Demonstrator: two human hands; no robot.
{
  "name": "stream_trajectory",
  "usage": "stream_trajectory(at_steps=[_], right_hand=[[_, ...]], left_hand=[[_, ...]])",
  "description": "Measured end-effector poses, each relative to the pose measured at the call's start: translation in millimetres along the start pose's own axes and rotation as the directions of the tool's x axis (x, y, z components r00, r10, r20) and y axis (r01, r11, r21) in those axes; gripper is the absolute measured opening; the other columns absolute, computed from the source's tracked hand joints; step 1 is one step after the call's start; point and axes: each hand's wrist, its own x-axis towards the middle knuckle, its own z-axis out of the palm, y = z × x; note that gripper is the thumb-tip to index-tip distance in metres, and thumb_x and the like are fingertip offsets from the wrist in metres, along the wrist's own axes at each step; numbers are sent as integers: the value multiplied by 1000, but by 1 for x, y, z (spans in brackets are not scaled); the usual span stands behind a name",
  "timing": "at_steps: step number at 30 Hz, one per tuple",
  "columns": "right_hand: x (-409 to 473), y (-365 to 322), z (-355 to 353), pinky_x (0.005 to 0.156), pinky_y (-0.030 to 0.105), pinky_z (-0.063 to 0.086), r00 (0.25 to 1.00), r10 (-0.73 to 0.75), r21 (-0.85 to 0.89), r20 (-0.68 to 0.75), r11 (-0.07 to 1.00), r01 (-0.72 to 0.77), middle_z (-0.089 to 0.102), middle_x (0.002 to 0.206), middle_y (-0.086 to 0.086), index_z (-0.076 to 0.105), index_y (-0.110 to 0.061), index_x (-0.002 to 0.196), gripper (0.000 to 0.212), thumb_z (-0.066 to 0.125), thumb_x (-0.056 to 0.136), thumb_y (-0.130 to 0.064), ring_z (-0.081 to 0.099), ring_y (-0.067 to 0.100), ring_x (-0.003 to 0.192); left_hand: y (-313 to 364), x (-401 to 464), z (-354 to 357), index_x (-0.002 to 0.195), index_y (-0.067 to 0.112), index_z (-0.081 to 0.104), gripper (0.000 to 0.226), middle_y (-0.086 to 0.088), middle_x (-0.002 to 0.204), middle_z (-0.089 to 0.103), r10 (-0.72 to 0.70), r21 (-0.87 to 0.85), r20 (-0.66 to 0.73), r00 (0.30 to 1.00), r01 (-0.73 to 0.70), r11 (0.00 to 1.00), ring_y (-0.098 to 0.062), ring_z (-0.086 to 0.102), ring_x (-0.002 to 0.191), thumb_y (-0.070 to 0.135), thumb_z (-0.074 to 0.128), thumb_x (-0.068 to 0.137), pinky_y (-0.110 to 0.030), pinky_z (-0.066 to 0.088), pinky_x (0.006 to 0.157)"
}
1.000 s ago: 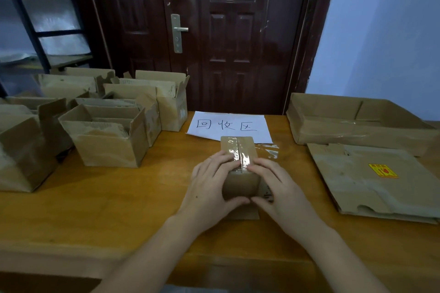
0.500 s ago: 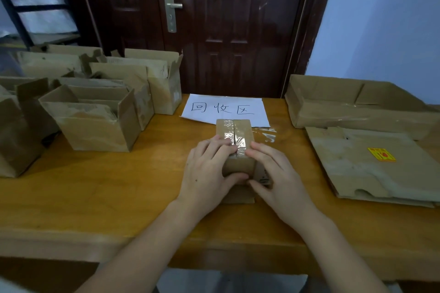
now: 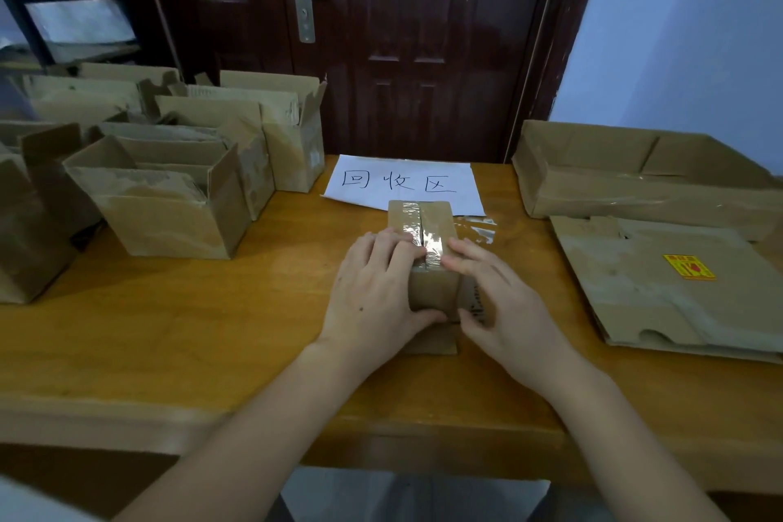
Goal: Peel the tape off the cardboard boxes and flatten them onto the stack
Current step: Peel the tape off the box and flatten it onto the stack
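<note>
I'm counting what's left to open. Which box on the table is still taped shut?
The small box between the left hand and right hand, shiny tape along its top seam. The boxes at left stand open.

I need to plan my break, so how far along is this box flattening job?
Done: flattened cardboard lies on the table's right side. In hand: left hand and right hand hold a small taped box, tape strip still on. Left: several open boxes standing at left.
</note>
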Motion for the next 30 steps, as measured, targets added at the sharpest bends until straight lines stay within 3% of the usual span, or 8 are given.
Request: stream_trajectory(at_steps=[7, 11, 15, 21, 24, 30], right_hand=[[0, -4, -1, 116, 18, 24, 1000, -1, 15, -1, 1000, 2, 33, 158, -17, 47, -31, 146, 69, 73, 87, -6, 27, 4, 149], [-1, -6, 0, 117, 20, 26, 1000, -3, 46, -19, 999, 4, 35, 158, -11, 48, -27, 145, 68, 75, 86, -6, 29, 5, 148], [-2, -8, 2, 116, 12, 24, 999, 1, 55, -33, 998, 1, 37, 158, -8, 49, -24, 145, 66, 75, 86, -6, 29, 3, 148], [-3, -6, 2, 118, 25, 29, 1000, 9, 78, -25, 997, -7, 36, 159, -7, 48, -23, 147, 70, 74, 86, -2, 29, 7, 149], [-5, -5, 3, 118, 29, 31, 1000, 14, 85, -26, 996, -11, 34, 161, -7, 45, -24, 149, 72, 71, 87, 1, 28, 8, 150], [-5, -6, 6, 117, 25, 31, 999, 2, 66, -51, 998, 2, 33, 161, -7, 45, -24, 149, 70, 68, 88, 2, 28, 7, 150]], left_hand=[[-3, -3, -5, 129, 19, 64, 62, -1, 135, 65, 17, -42, -14, 1000, -18, 999, -24, 50, 136, 50, 82, 78, -46, 37, 119], [-4, -4, -10, 133, 20, 63, 59, -1, 139, 63, 3, -76, 39, 999, 0, 997, -23, 46, 139, 41, 82, 81, -48, 34, 121], [-5, -4, -13, 136, 22, 58, 60, 1, 141, 60, -9, -71, 71, 997, 14, 997, -21, 43, 142, 44, 76, 83, -44, 26, 124], [4, 0, -5, 127, 17, 58, 83, -5, 131, 60, -17, 56, 45, 999, 14, 998, -26, 48, 131, 62, 87, 64, -48, 39, 116], [6, 0, -3, 124, 17, 58, 74, -6, 128, 60, -7, 17, -10, 1000, 7, 1000, -28, 48, 128, 56, 87, 68, -47, 47, 107], [4, -5, -1, 132, 17, 55, 64, -5, 137, 57, -12, -66, 2, 1000, 12, 998, -27, 41, 135, 40, 83, 80, -41, 40, 107]])
